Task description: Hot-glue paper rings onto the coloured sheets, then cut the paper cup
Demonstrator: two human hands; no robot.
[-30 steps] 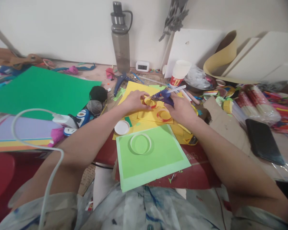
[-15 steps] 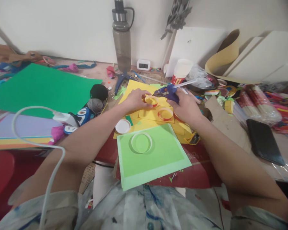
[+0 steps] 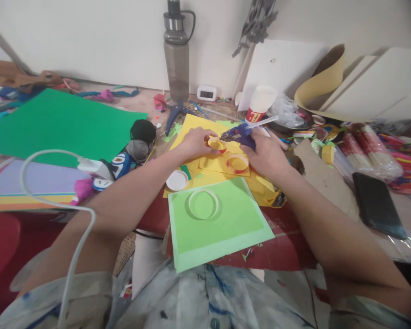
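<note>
My left hand pinches the rim of a small yellow paper ring above yellow sheets. Wrapped round a blue glue gun, my right hand is just to the right, and the gun's nozzle points left, close to the ring. A second ring, yellow with red marks, lies on the yellow paper between my hands. Nearer to me, a pale ring stands on a light green sheet. A white round lid rests left of the yellow paper's lower part.
A grey bottle, a small white clock and a paper cup stand at the back. Green card and a white cable are on the left. On the right lies a black phone.
The view has shifted slightly, so most things appear a little further right. Both hands keep nearly the same pose, with the glue gun still beside the ring.
</note>
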